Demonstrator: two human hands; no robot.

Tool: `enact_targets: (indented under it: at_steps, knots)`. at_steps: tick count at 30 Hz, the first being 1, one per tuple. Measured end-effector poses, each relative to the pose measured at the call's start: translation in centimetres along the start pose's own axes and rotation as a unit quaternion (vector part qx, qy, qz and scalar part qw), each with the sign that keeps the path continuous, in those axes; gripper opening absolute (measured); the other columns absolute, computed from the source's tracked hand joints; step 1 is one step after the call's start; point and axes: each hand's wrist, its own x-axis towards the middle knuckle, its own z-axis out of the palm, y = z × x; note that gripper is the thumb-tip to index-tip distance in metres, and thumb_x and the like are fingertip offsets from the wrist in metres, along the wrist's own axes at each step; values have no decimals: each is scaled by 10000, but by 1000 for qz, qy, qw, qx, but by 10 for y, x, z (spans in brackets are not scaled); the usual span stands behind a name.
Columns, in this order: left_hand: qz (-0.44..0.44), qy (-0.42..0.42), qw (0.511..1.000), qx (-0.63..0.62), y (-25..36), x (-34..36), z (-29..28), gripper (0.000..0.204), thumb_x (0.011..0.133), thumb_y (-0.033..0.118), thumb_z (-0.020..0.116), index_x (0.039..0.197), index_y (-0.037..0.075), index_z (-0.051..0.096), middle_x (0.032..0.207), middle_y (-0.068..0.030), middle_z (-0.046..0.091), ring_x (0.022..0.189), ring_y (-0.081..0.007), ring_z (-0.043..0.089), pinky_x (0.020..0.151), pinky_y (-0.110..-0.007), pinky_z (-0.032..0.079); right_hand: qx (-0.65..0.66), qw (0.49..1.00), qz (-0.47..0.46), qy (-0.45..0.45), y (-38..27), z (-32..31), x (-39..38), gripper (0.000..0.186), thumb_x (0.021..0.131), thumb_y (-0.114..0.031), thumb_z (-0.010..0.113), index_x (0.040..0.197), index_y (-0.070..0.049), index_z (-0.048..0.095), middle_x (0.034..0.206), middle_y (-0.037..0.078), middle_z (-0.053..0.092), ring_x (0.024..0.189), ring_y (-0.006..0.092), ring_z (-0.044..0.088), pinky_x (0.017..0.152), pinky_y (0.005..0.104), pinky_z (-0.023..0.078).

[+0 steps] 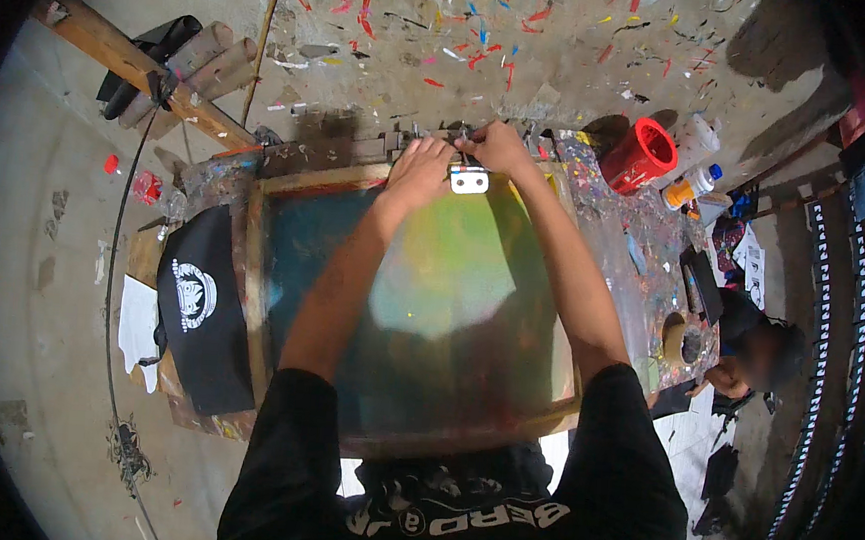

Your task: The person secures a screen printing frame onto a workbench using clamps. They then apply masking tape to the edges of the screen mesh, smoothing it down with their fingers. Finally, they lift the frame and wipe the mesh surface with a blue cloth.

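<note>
Step in hand: by judgement, work on the metal fitting (470, 181) at the far rail of the wooden frame (255, 298). The frame lies flat on the paint-marked table (610, 247), its mesh (430, 300) spread between the rails and both forearms reaching over it. The fitting shows a pale plate with two dark holes, on the mesh side of the far rail.

Left hand (419, 174): placed back-up at the far rail, to the left of the fitting; the fingers lie close together. Whether they press or grip cannot be told.

Right hand (501, 149): set just above the plate, fingers bent and bunched toward the bolt (464, 130) behind it. The fingertips are small and partly hidden in this view — contact seems likely, but a clamped grip cannot be confirmed.

Next move, by judgement: it calls for a steady left hand and a controlled right-hand action at the bolt — with the frame kept square and both forearms kept off the mesh.
</note>
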Motion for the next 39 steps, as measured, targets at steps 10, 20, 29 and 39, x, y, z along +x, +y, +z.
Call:
enact_targets:
  at_steps: [10, 20, 29, 39]
  knots:
    - [39, -77, 996, 29, -9, 14, 2, 507, 793, 233, 784, 1203, 18, 578, 1215, -142, 587, 1248, -323, 521, 1086, -469, 400, 236, 960, 120, -94, 3, -12, 6, 512, 1018, -422, 601, 772, 12, 713, 574, 40, 590, 465, 137, 556, 438, 318, 435]
    - [16, -124, 992, -3, -9, 18, -5, 581, 812, 244, 758, 1304, 21, 544, 1381, -184, 525, 1375, -357, 437, 1188, -495, 321, 472, 805, 265, -244, 22, -6, 61, 443, 1034, -462, 386, 885, -77, 544, 619, -27, 495, 419, 45, 319, 367, 233, 257]
    - [14, -101, 995, -6, -8, 16, -2, 546, 810, 228, 762, 1277, 23, 567, 1321, -154, 542, 1342, -329, 461, 1189, -493, 337, 303, 922, 232, -60, 10, -19, 53, 356, 932, -377, 558, 831, -43, 625, 661, 65, 587, 496, 160, 482, 428, 350, 361]
    - [13, -102, 995, -14, -7, 15, -7, 565, 804, 218, 761, 1293, 19, 560, 1344, -165, 533, 1354, -339, 451, 1184, -495, 335, 305, 936, 175, -31, -6, -37, 57, 407, 918, -457, 688, 836, -59, 697, 663, 25, 609, 506, 132, 501, 471, 350, 382]
